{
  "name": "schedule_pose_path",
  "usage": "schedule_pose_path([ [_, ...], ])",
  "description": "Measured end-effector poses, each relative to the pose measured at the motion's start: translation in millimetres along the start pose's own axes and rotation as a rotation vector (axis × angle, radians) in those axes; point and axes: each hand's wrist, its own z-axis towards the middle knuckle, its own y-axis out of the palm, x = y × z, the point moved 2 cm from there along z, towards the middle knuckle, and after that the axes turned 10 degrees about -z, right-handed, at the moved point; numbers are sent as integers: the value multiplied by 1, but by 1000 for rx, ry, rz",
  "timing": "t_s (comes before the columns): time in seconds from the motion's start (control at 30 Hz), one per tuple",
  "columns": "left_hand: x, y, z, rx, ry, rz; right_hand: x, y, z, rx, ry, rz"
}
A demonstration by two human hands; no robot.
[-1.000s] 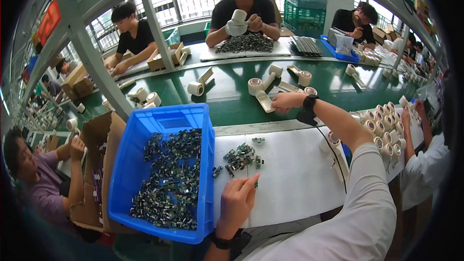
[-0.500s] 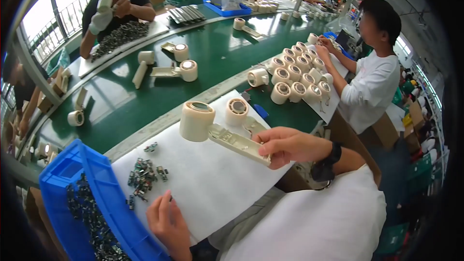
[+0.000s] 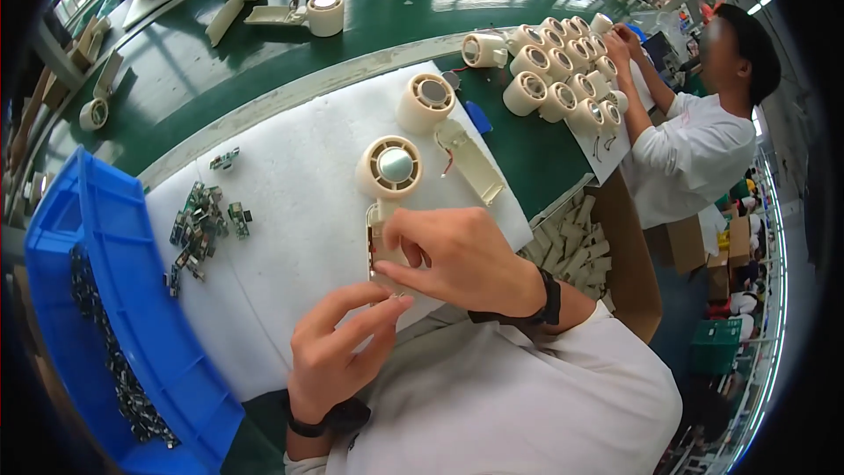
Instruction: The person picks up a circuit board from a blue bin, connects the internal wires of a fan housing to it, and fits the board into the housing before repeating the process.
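A cream plastic housing (image 3: pixel 367 178), with a round vented head and a hollow open handle, lies in front of me, head pointing away. My right hand (image 3: pixel 466 255) is closed over its handle, thumb and fingertips at the cavity, where something reddish shows. At the handle's near end my left hand (image 3: pixel 343 352) pinches thumb and fingers together; a tiny thing at the tips is too small to name. A second cream housing (image 3: pixel 413 110) stands just behind, with an open handle (image 3: pixel 470 163) and a red wire beside it. Small green circuit boards (image 3: pixel 200 224) lie to the left.
A blue bin (image 3: pixel 145 273) of small boards stands at the left on the white mat (image 3: pixel 290 158). More housings (image 3: pixel 563 70) crowd the right, by a co-worker (image 3: pixel 703 132). Others rest on the green belt (image 3: pixel 185 97). A cardboard box (image 3: pixel 633 264) holds cream handle pieces.
The housing has come down from my raised right hand to the mat, its handle now toward me. My left hand has moved right, to the handle's end. The view has tilted downward.
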Motion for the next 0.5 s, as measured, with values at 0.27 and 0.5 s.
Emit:
schedule_pose_path([
  [0.27,-2,3,-12,-93,-26,18,8,7,12,42,-279,-98],
  [0.5,-9,3,-16,-101,42,-58,8,1,19,52,-313,-133],
])
